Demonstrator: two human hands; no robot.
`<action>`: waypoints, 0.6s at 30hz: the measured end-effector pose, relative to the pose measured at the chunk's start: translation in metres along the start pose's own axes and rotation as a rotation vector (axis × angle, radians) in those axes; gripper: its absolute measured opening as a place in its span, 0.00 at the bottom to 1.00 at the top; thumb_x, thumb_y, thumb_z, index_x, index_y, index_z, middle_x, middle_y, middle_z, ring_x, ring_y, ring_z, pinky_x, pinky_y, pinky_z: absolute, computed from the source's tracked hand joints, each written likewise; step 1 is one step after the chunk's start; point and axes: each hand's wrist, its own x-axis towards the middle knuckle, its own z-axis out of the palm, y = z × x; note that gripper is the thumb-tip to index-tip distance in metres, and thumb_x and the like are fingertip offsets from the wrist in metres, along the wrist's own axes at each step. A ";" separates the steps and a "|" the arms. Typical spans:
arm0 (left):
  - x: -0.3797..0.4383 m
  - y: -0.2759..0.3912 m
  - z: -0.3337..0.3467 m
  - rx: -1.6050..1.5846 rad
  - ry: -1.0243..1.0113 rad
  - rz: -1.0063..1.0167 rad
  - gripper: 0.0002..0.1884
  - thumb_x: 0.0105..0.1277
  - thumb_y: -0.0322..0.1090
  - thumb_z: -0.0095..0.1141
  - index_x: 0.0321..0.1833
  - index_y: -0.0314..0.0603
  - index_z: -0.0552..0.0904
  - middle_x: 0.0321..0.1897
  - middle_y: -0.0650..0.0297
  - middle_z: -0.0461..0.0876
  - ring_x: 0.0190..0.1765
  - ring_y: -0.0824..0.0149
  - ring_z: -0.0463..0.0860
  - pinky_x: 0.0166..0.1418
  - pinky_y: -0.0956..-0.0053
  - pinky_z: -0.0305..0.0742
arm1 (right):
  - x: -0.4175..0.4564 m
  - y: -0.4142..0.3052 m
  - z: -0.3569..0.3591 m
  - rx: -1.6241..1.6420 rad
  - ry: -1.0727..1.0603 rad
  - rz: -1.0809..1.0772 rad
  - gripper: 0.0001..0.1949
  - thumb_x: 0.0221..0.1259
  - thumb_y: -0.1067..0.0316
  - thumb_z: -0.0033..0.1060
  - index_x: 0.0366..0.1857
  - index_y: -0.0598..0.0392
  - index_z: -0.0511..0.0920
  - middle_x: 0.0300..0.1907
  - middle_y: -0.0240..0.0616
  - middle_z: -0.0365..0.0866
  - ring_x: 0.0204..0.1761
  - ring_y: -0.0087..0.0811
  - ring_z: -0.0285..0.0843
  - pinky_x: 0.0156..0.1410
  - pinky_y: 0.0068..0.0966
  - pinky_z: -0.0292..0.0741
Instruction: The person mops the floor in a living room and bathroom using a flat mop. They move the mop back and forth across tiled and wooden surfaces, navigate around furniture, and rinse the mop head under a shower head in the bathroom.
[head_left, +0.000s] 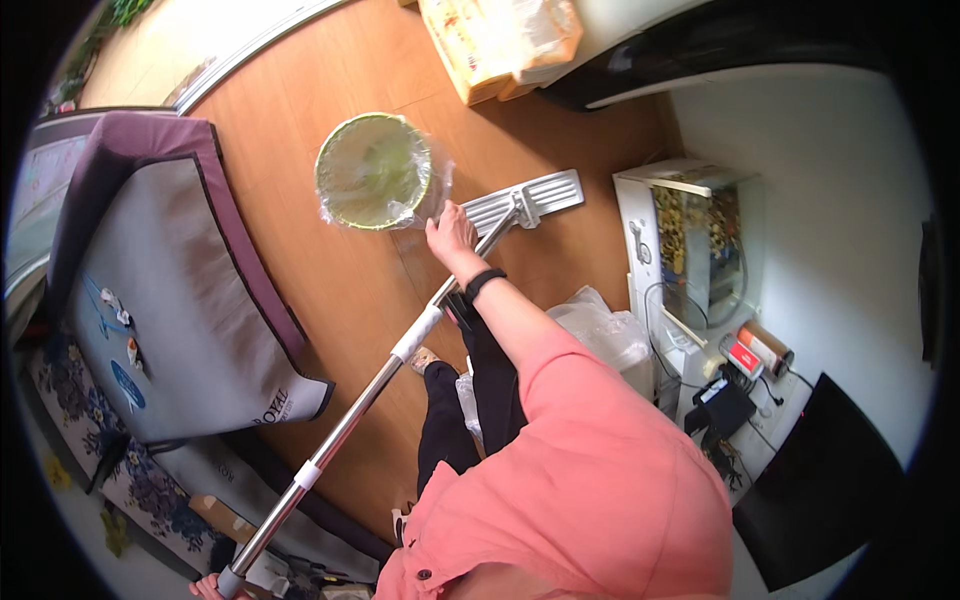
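At the lower left, my left hand (212, 587) is closed around the grey end of a flat mop's metal pole (352, 409). The pole slants up across the view to a ribbed grey mop head (551, 193) that has no cloth visible on it. My right hand (454, 236), with a black band on its wrist, is beside the pole near the mop head. Its fingers meet the edge of a clear plastic liner (437, 196) on a round green-rimmed bin (373, 169); whether they grip it is hidden. The bin stands on the wood floor.
A grey and purple fabric cover (180, 300) lies over furniture at left. Orange-wrapped packages (499, 45) stand at the top. On the right are a glass tank (697, 247), a black adapter (726, 405) with cables, and a dark screen (817, 487). Plastic-wrapped goods (600, 330) sit behind my arm.
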 end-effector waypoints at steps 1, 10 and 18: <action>0.000 0.001 0.008 0.014 -0.057 -0.017 0.08 0.63 0.31 0.44 0.26 0.49 0.64 0.17 0.72 0.61 0.22 0.74 0.61 0.31 0.80 0.59 | -0.023 0.004 -0.008 -0.009 0.083 -0.138 0.25 0.53 0.57 0.63 0.54 0.58 0.72 0.56 0.50 0.75 0.57 0.47 0.75 0.59 0.41 0.74; -0.041 0.085 0.057 0.378 -0.501 0.027 0.07 0.67 0.34 0.42 0.29 0.49 0.67 0.21 0.72 0.59 0.29 0.69 0.61 0.39 0.75 0.61 | -0.296 -0.130 -0.077 0.092 -0.277 -0.933 0.12 0.47 0.55 0.67 0.30 0.50 0.78 0.30 0.38 0.83 0.41 0.42 0.81 0.49 0.35 0.72; -0.092 0.063 0.080 0.048 -0.571 0.140 0.11 0.63 0.30 0.47 0.22 0.47 0.64 0.19 0.71 0.59 0.25 0.73 0.61 0.35 0.76 0.62 | -0.287 -0.111 -0.140 -0.244 -0.310 -0.858 0.11 0.50 0.55 0.63 0.27 0.50 0.80 0.29 0.41 0.83 0.37 0.46 0.83 0.43 0.41 0.77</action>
